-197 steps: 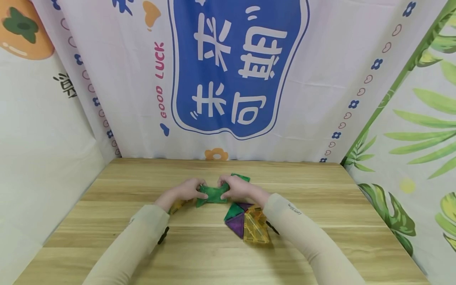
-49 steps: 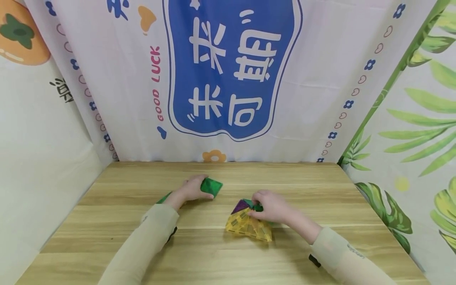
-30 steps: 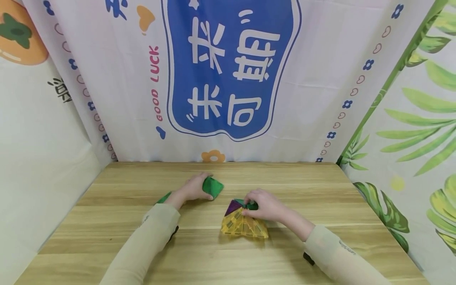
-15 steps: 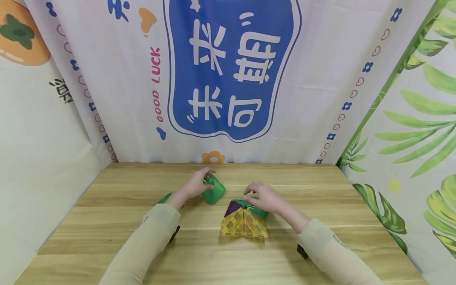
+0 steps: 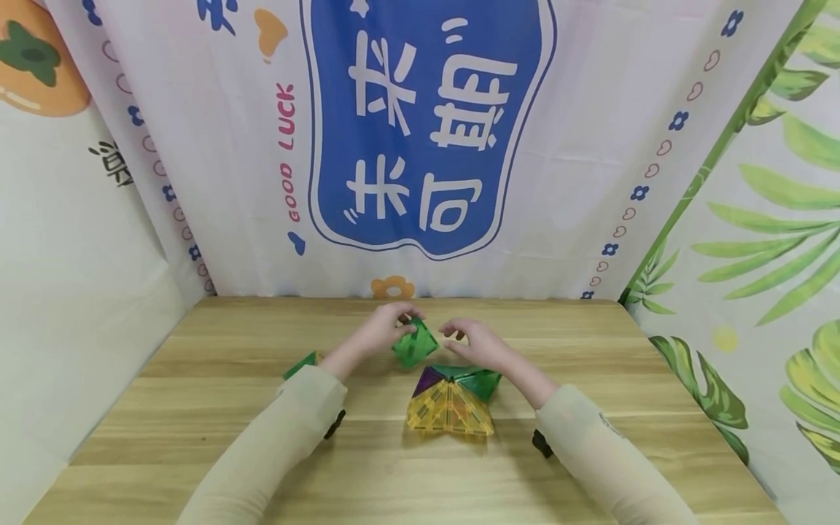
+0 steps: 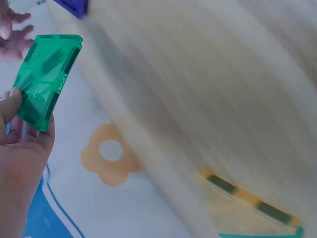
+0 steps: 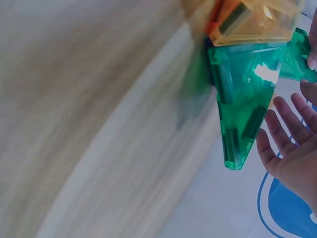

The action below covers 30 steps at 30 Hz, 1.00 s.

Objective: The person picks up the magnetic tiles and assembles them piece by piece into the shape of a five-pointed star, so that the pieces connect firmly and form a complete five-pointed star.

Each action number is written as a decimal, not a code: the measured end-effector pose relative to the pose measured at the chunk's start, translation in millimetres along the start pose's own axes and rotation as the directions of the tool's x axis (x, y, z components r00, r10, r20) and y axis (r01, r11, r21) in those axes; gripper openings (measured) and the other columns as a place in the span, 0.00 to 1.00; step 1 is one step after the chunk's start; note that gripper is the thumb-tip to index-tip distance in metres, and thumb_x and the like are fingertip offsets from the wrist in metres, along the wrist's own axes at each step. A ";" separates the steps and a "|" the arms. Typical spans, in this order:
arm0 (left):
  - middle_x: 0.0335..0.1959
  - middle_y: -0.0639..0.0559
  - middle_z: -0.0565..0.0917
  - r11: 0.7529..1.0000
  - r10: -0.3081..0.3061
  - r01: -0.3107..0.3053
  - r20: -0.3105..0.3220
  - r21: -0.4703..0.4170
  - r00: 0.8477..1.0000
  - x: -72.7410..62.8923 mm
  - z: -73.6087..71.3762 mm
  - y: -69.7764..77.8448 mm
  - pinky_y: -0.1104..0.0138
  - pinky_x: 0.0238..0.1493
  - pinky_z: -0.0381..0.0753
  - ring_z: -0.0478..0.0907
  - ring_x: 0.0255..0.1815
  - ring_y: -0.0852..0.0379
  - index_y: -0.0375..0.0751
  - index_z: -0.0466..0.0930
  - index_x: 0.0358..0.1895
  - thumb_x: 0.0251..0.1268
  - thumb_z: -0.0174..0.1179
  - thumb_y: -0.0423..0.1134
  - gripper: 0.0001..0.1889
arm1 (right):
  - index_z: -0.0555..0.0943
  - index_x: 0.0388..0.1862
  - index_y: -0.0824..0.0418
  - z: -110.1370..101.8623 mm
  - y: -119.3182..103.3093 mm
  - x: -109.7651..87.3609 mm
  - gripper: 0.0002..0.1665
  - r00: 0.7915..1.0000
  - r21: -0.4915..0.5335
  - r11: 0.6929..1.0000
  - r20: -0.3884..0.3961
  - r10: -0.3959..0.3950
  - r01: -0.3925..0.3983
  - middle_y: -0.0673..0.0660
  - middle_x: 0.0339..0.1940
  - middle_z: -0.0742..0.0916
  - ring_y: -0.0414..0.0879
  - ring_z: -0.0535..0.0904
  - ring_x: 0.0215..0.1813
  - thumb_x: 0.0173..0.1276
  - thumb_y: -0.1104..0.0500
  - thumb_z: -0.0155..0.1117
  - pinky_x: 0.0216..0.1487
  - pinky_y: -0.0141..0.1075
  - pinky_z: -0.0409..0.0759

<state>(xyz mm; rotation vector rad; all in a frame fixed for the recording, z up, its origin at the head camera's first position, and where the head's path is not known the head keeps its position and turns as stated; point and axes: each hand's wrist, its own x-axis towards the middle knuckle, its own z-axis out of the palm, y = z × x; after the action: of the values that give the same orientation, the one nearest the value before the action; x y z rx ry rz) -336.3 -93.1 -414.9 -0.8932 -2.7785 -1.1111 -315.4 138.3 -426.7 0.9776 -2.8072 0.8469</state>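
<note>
My left hand (image 5: 383, 329) pinches a translucent green magnetic tile (image 5: 416, 344) between thumb and fingers. The left wrist view shows this green tile (image 6: 47, 79) tilted above the table. My right hand (image 5: 479, 343), fingers loosely bent and holding nothing, is just right of that tile. In front of both hands stands a small peaked structure of magnetic tiles (image 5: 449, 412), with yellow tiles facing me, a purple one at the left and green ones behind. In the right wrist view, a long green triangular tile (image 7: 245, 99) of the structure is close to my right fingertips.
Left of my left wrist lies a green and yellow tile piece (image 5: 302, 365), partly hidden by the sleeve. The wooden table (image 5: 394, 481) meets a printed cloth (image 5: 564, 240) at its back edge.
Earlier both hands held green tile pieces together; later my right hand gripped the structure. It has since let go and moved back-left. My left hand has carried its green tile to the right.
</note>
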 end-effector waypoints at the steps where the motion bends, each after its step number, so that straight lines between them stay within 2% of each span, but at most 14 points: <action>1: 0.47 0.49 0.82 1.000 0.009 -0.009 0.004 -0.012 1.000 1.9 0.3 3.8 0.66 0.44 0.80 0.79 0.46 0.53 0.41 0.80 0.50 0.63 0.59 0.29 0.13 | 0.79 0.53 0.63 -0.7 0.4 1.5 0.16 1.000 0.017 1.000 -0.003 -0.002 0.002 0.58 0.46 0.85 0.47 0.80 0.42 0.67 0.59 0.61 0.46 0.44 0.80; 5: 0.47 0.48 0.82 0.998 0.044 -0.044 -0.003 -0.035 0.999 8.4 1.4 14.5 0.67 0.43 0.80 0.79 0.45 0.52 0.40 0.79 0.50 0.62 0.60 0.28 0.13 | 0.79 0.50 0.64 -3.4 2.3 5.0 0.14 1.000 0.119 0.993 -0.012 0.018 -0.017 0.58 0.44 0.86 0.46 0.80 0.42 0.68 0.61 0.60 0.43 0.40 0.80; 9: 0.44 0.48 0.83 0.998 0.036 -0.037 -0.018 -0.048 0.999 13.3 3.2 19.4 0.68 0.43 0.80 0.80 0.43 0.54 0.39 0.79 0.50 0.60 0.62 0.30 0.14 | 0.80 0.47 0.64 -6.3 6.9 6.5 0.11 0.998 0.209 0.976 -0.006 0.068 -0.065 0.59 0.40 0.86 0.46 0.80 0.42 0.68 0.62 0.60 0.42 0.37 0.80; 15: 0.41 0.49 0.83 0.999 0.011 -0.011 -0.015 -0.051 1.000 17.9 6.3 22.7 0.66 0.46 0.79 0.79 0.42 0.55 0.38 0.78 0.52 0.61 0.63 0.34 0.15 | 0.80 0.44 0.65 -12.4 17.4 6.3 0.09 0.997 0.272 0.959 0.023 0.078 -0.081 0.58 0.39 0.86 0.48 0.81 0.43 0.69 0.62 0.58 0.46 0.40 0.80; 16: 0.41 0.49 0.83 0.999 0.006 -0.007 -0.010 -0.051 1.000 18.3 6.8 23.2 0.66 0.46 0.79 0.80 0.42 0.55 0.39 0.78 0.51 0.61 0.62 0.34 0.15 | 0.80 0.44 0.67 -15.9 15.4 4.8 0.10 0.996 0.293 0.952 0.034 0.081 -0.087 0.60 0.40 0.86 0.50 0.81 0.44 0.69 0.63 0.57 0.47 0.43 0.80; 18: 0.41 0.48 0.83 0.999 -0.004 0.005 0.003 -0.053 1.000 19.7 9.3 22.6 0.65 0.46 0.79 0.80 0.42 0.55 0.39 0.77 0.52 0.63 0.61 0.35 0.14 | 0.78 0.45 0.70 -23.4 10.1 0.4 0.10 0.995 0.325 0.940 0.058 0.086 -0.100 0.64 0.41 0.85 0.54 0.80 0.44 0.70 0.65 0.55 0.46 0.47 0.79; 22: 0.40 0.47 0.84 0.998 -0.020 0.021 0.024 -0.056 1.000 24.4 18.6 18.2 0.65 0.45 0.80 0.81 0.42 0.54 0.39 0.77 0.52 0.64 0.60 0.34 0.14 | 0.77 0.47 0.72 -26.7 18.2 -3.4 0.11 0.987 0.365 0.920 0.116 0.107 -0.143 0.67 0.41 0.84 0.59 0.78 0.42 0.72 0.66 0.51 0.42 0.49 0.78; 25: 0.39 0.46 0.85 0.998 -0.029 0.030 0.029 -0.046 0.999 27.8 26.5 15.4 0.65 0.46 0.80 0.81 0.42 0.53 0.36 0.77 0.52 0.64 0.59 0.32 0.14 | 0.76 0.48 0.68 -20.1 36.5 -1.5 0.11 0.982 0.367 0.915 0.149 0.118 -0.166 0.62 0.40 0.84 0.54 0.79 0.40 0.73 0.63 0.50 0.41 0.47 0.78; 27: 0.39 0.44 0.85 0.998 -0.033 0.034 0.033 -0.043 0.999 29.0 30.2 15.1 0.65 0.46 0.80 0.81 0.42 0.52 0.34 0.77 0.52 0.64 0.59 0.31 0.14 | 0.76 0.48 0.68 -19.2 39.5 -1.8 0.12 0.975 0.387 0.901 0.179 0.134 -0.195 0.61 0.40 0.84 0.52 0.79 0.41 0.74 0.63 0.49 0.44 0.51 0.78; 30: 0.39 0.42 0.85 0.998 -0.021 0.023 0.045 -0.054 0.999 30.7 34.8 15.1 0.65 0.45 0.80 0.82 0.42 0.51 0.32 0.76 0.51 0.64 0.58 0.29 0.13 | 0.76 0.49 0.70 -17.5 45.4 -2.5 0.13 0.966 0.402 0.886 0.210 0.154 -0.229 0.60 0.41 0.84 0.48 0.80 0.41 0.74 0.63 0.50 0.47 0.51 0.78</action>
<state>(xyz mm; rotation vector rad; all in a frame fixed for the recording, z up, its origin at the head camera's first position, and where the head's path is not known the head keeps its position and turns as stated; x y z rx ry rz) -347.6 -46.7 -424.7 -0.9050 -2.8129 -1.1907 -342.2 178.2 -434.2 0.8534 -2.9666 1.5214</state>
